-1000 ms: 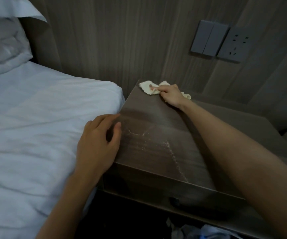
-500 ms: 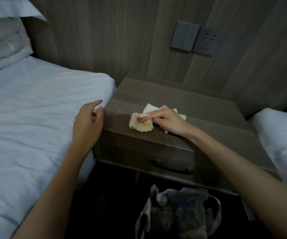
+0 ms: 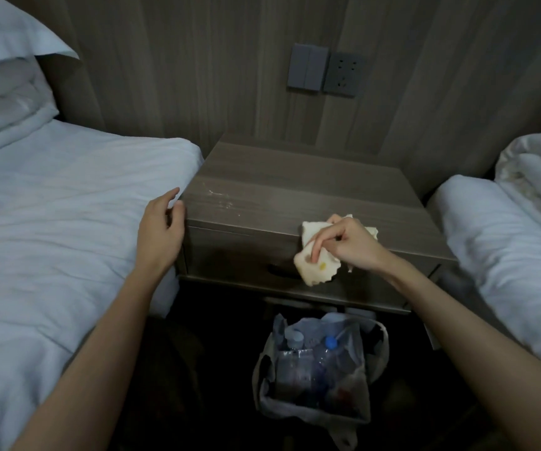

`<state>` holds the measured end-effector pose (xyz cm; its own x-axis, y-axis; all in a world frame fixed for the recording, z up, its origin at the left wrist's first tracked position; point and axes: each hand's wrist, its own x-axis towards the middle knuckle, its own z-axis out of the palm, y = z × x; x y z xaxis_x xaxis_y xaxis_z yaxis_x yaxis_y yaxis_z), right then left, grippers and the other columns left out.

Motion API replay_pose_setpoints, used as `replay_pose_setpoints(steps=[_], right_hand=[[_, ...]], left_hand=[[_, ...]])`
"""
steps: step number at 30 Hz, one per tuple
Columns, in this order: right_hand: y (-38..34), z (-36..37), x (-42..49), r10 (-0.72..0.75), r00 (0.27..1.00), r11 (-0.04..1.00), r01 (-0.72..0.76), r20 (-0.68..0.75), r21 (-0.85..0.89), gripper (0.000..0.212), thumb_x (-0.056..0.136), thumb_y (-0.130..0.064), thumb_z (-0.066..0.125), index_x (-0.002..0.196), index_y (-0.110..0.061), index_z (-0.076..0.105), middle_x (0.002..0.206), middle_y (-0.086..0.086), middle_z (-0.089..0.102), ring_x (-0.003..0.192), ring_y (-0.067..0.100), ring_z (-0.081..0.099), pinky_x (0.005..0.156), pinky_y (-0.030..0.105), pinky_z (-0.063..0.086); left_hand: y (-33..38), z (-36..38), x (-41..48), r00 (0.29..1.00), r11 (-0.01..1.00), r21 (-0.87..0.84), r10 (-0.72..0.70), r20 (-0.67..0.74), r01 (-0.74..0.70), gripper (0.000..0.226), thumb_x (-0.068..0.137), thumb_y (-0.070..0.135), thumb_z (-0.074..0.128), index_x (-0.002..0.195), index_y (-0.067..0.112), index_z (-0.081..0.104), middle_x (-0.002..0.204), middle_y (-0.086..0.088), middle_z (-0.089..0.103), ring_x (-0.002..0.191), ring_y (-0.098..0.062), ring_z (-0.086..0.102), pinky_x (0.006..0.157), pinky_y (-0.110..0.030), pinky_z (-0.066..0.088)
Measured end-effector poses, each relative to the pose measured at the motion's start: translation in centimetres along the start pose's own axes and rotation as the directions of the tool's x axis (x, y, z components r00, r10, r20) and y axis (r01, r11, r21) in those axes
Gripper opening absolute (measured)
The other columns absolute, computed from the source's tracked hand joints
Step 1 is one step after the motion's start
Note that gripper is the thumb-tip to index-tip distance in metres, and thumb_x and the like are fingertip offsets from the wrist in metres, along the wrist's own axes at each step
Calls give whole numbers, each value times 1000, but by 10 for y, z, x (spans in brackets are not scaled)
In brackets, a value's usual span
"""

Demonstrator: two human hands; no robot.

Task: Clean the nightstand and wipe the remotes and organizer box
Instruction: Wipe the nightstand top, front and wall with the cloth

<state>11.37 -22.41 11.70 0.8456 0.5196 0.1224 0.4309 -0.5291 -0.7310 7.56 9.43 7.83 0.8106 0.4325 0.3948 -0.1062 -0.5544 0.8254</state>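
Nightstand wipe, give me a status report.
Left hand open beside nightstand, left corner. Right hand pinches cloth at front edge. Pale streaks on top, left side. Waste bin below.

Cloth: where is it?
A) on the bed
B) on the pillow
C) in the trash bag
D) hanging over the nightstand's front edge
D: the right hand holds the cloth against the nightstand, draped from its top down over the front edge.

Cream cloth (image 3: 316, 267) with a yellow spot, grey-brown wood-grain nightstand (image 3: 295, 187), white bedding (image 3: 51, 203).
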Motion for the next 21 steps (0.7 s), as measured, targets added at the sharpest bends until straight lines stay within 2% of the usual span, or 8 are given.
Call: replay_pose_setpoints(steps=[3,6,8,11,14,17,20,21], right_hand=[[-3,-3,-4,11,999,998,-8,-38,61,61,82,11,50,55,-39,73,78,19,63,79,13,49,67,19,41],[-5,-3,-3,8,999,998,-5,-38,67,53,81,5,49,58,-35,75,76,30,62,76,47,47,61,30,38],[-5,-2,-2,10,999,999,-9,-33,48,49,78,1,47,61,-34,76,75,38,58,70,53,45,58,34,34],[-6,-2,-1,24,999,998,-22,-30,58,51,78,7,46,62,-31,76,68,39,54,61,50,42,56,33,31],[-10,-2,-2,42,999,996,-41,-9,84,51,80,9,45,62,-28,77,59,37,51,50,33,31,47,26,25],[-12,-3,-1,64,998,992,-62,-15,109,51,81,8,45,61,-27,77,62,38,53,49,29,29,46,26,21],[-16,-8,5,113,989,984,-98,-96,147,53,86,6,45,63,-29,77,56,31,54,42,28,32,40,24,22],[-18,-10,12,115,982,982,-90,-150,167,53,88,5,45,64,-29,78,56,25,58,39,31,37,37,26,27]], left_hand=[[3,-1,-6,1000,1000,-13,2,4,-2,36,101,22,45,134,10,54,136,-10,53,126,-25,50,109,-45,38],[5,-2,-8,999,999,-42,-31,16,32,37,101,24,44,135,12,53,138,-9,51,127,-25,49,110,-45,37],[6,-2,-10,999,998,-50,-38,21,39,37,101,25,44,135,13,53,138,-9,51,128,-25,48,110,-45,37],[7,-2,-12,999,998,-42,-39,20,40,37,101,23,45,134,11,53,136,-11,52,128,-25,48,110,-44,37],[5,-2,-13,999,999,-37,-36,24,37,36,101,21,45,134,9,54,135,-12,53,128,-25,48,110,-44,38],[5,-2,-12,999,998,-43,-51,19,52,37,101,22,45,135,11,53,137,-11,52,128,-24,48,111,-44,37],[5,-1,-9,998,996,-51,-66,12,67,37,101,25,44,136,13,52,138,-10,51,128,-24,48,111,-45,37],[5,-1,-8,997,996,-54,-71,12,71,38,101,26,44,136,14,52,138,-9,51,128,-24,47,111,-44,37]])
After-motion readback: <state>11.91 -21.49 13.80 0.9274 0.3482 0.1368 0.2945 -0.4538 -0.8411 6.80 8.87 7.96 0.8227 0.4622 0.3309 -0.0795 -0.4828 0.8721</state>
